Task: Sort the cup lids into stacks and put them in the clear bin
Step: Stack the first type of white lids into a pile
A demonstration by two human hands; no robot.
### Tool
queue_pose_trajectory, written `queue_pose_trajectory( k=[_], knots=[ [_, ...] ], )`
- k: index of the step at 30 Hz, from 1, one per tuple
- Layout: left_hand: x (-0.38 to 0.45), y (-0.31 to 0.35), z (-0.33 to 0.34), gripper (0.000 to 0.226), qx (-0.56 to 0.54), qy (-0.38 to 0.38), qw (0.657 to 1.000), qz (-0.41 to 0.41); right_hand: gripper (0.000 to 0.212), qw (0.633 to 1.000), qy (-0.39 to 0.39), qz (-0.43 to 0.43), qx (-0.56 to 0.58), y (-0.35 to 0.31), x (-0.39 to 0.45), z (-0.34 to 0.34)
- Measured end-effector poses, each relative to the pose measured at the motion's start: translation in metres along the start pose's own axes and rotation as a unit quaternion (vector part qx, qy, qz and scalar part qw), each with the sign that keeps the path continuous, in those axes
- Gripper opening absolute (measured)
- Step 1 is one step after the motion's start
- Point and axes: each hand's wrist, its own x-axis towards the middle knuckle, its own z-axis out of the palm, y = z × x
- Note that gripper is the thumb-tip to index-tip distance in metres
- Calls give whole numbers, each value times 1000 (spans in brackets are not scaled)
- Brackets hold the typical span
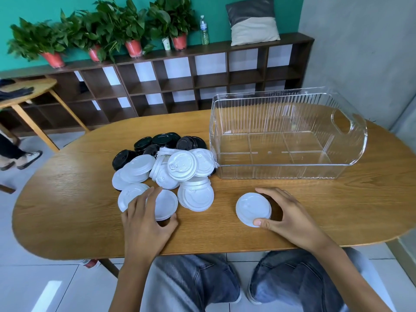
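From the head view, the right hand point(286, 212) curls round a small stack of round white plastic cup lids point(253, 209) lying apart on the oval wooden desk point(67, 199), thumb at the near rim, fingers point(270, 193) bent over the far rim. The left hand point(146, 218) pinches a single white lid point(166, 204) at the near edge of the mixed pile of white lids point(180, 170) and black plastic lids point(162, 140), thumb under the near rim, fingers spread across the top.

The step seems to be building the white stack. To do it well, lift the single lid clear of its neighbours so none drag along, carry it across, seat it squarely the same way up on the stack, and steady the stack with the right hand.

The ribbed clear plastic bin point(286, 136) stands empty just right of the pile. Behind the desk are a dark wooden cubby shelf point(180, 79) with potted green plants point(101, 30), a water bottle point(204, 30) and a cushion point(253, 21) against a teal wall.
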Motion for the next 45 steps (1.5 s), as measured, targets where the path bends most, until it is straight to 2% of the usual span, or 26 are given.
queue_pose_trajectory(
  k=[9,17,23,28,35,40,45],
  knots=[
    [-4,3,-7,69,-132,38,990,-14,75,1000,6,-3,15,-1,-1,0],
    [-3,6,-10,67,-104,7,995,-1,70,999,3,5,38,-3,-3,-1],
    [0,4,-7,77,-77,-32,996,-18,68,999,3,8,41,-4,-3,-2],
    [-1,1,-6,71,-104,4,994,-18,66,999,0,9,41,-4,-3,-2],
    [-1,1,-6,87,-132,8,989,-59,64,999,0,6,42,-4,-4,-3],
    [-4,2,-7,84,-204,29,977,-62,64,999,0,5,40,-5,-4,-4],
    [-4,-1,-3,78,-199,50,978,-47,64,999,1,5,45,-6,-5,-4]
  ],
)
